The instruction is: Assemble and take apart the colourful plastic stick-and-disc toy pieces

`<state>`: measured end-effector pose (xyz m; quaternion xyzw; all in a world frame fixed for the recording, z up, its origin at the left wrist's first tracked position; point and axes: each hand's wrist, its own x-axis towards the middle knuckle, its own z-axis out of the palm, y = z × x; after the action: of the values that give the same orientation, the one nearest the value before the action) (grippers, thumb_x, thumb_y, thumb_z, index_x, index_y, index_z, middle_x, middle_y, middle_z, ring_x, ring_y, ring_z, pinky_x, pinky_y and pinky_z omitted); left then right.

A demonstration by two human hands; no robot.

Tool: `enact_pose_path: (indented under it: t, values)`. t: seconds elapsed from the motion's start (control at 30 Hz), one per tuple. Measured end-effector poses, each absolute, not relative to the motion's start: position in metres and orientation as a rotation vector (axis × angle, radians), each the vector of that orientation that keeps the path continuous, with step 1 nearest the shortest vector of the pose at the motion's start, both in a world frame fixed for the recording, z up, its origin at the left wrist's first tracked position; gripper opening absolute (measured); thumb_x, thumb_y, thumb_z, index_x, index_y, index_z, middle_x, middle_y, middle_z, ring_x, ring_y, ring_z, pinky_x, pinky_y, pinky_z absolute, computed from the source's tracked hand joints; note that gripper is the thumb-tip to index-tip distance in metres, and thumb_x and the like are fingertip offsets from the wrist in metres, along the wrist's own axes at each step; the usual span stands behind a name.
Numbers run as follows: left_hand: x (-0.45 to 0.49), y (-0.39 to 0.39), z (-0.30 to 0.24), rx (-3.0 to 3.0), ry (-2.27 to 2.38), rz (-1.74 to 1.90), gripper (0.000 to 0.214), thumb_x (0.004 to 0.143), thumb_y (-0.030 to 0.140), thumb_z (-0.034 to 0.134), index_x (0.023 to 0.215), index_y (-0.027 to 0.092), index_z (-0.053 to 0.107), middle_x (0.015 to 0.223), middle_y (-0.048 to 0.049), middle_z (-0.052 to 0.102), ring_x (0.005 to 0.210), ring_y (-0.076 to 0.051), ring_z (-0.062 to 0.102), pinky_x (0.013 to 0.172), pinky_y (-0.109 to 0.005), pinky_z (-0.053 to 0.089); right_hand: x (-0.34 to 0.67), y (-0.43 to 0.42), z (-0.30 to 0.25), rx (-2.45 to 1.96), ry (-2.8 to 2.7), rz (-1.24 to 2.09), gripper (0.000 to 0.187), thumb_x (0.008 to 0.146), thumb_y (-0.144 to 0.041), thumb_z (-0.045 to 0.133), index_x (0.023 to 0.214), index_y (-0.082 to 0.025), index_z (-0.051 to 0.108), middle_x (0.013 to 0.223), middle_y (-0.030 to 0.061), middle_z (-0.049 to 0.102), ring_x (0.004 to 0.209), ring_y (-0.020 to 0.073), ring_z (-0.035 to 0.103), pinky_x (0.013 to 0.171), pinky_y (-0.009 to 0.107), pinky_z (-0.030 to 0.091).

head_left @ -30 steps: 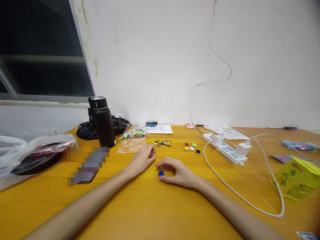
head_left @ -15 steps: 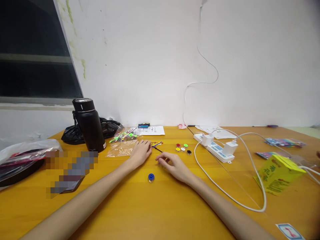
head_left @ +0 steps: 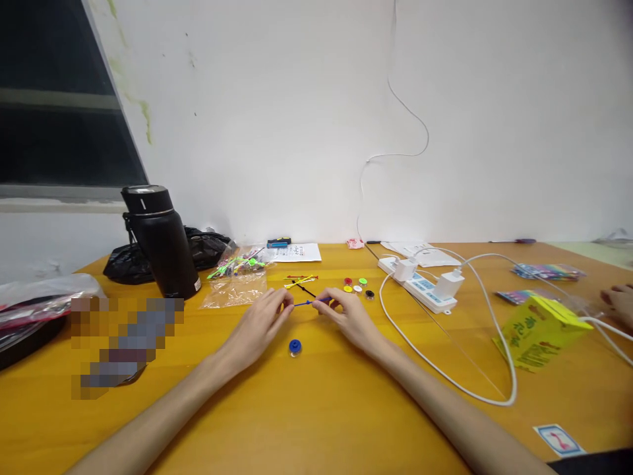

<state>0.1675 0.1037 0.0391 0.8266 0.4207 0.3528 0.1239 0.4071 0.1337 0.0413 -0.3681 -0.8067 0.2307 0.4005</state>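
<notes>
A thin blue plastic stick (head_left: 302,304) with a small bump along it stretches between my two hands. My left hand (head_left: 260,323) pinches its left end, and my right hand (head_left: 349,318) pinches the right end. Just nearer to me on the table sits a round blue piece (head_left: 295,346) with a knob on top and a clear lower part. Beyond my hands lie similar thin sticks: a yellow stick (head_left: 301,282), a black stick (head_left: 305,289) and a red stick (head_left: 297,277). Several small coloured discs (head_left: 357,289) are grouped past my right hand.
To the left stand a black bottle (head_left: 161,241), a clear plastic bag (head_left: 235,290) and a bag of coloured parts (head_left: 242,262). A white power strip (head_left: 428,293) with a looping cable and a yellow box (head_left: 544,330) are to the right. Another person's hand (head_left: 619,303) shows at the right edge.
The blue stick has come away from the other sticks, towards me, and is now held in both hands. My left hand has drawn back slightly; the view has shifted a little.
</notes>
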Motion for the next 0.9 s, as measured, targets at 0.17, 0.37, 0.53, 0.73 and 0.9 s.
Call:
enact_pose_path:
  t: [0.17,0.37,0.53,0.73,0.9]
  values:
    - [0.169,0.104,0.043,2.230,1.186,1.071,0.019,0.101,0.038,0.051,0.095,0.022,0.059,0.092,-0.0025,0.064,0.084,-0.019,0.057,0.079,-0.034,0.045,0.407,0.130,0.041,-0.971,-2.209,0.487,0.024,0.099,-0.040,0.058,0.094,-0.022,0.072,0.088,0.0036,0.070,0.079,0.0175,0.060,0.072,0.029,0.044]
    - [0.164,0.103,0.044,1.949,1.049,0.918,0.035,0.094,0.043,0.060,0.124,0.025,0.060,0.109,-0.0081,0.068,0.091,-0.020,0.062,0.080,-0.033,0.049,0.403,0.131,0.041,-0.989,-2.006,0.890,0.039,0.101,-0.052,0.049,0.089,-0.019,0.067,0.066,-0.0002,0.059,0.064,0.0154,0.052,0.062,0.028,0.040]
    - [0.158,0.099,0.041,2.174,0.922,0.650,0.029,0.078,0.041,0.079,0.102,0.025,0.071,0.114,-0.0046,0.064,0.110,-0.023,0.059,0.100,-0.037,0.045,0.406,0.143,0.043,-0.918,-1.499,1.261,0.040,0.093,-0.059,0.056,0.085,-0.020,0.059,0.062,-0.0021,0.048,0.058,0.0138,0.043,0.057,0.027,0.038]
    - [0.170,0.110,0.030,1.838,0.905,0.921,0.021,0.089,0.036,0.067,0.104,0.021,0.068,0.105,-0.0060,0.070,0.095,-0.019,0.064,0.088,-0.034,0.051,0.405,0.138,0.047,-0.838,-1.201,1.595,0.030,0.090,-0.050,0.061,0.085,-0.022,0.054,0.062,-0.0047,0.037,0.055,0.0134,0.036,0.056,0.026,0.035]
    - [0.175,0.115,0.024,1.606,0.961,1.108,0.036,0.077,0.035,0.081,0.106,0.020,0.066,0.102,-0.0064,0.073,0.085,-0.017,0.068,0.082,-0.033,0.054,0.397,0.132,0.041,-0.825,-1.408,1.547,0.035,0.092,-0.056,0.059,0.090,-0.021,0.058,0.065,-0.0028,0.044,0.058,0.0133,0.039,0.056,0.026,0.036]
